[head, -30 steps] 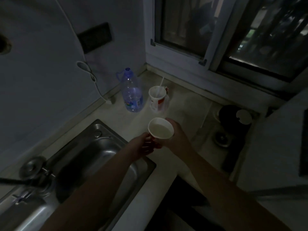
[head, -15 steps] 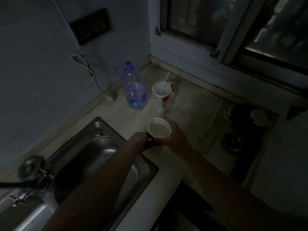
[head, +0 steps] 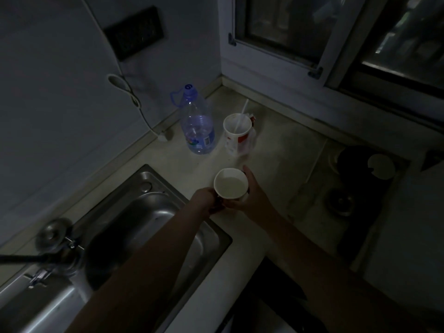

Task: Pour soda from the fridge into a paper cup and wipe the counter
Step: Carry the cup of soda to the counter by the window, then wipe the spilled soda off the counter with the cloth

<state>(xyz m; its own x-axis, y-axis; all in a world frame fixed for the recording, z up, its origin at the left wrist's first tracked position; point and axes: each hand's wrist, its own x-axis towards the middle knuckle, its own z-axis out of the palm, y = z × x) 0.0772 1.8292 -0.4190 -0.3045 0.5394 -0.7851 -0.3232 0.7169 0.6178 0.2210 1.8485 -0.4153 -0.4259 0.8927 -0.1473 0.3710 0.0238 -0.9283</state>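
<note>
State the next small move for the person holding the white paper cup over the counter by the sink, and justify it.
Probably set the paper cup down on the bare counter. Both hands, left and right, hold it, it looks empty, and no soda is in view.

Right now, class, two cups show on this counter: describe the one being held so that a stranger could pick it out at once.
Start at the steel sink; the counter runs from it to the window corner. Just past the sink's far right corner, both hands hold a plain white paper cup. Unlike the red-printed cup beside the water bottle, it has no straw.
</note>
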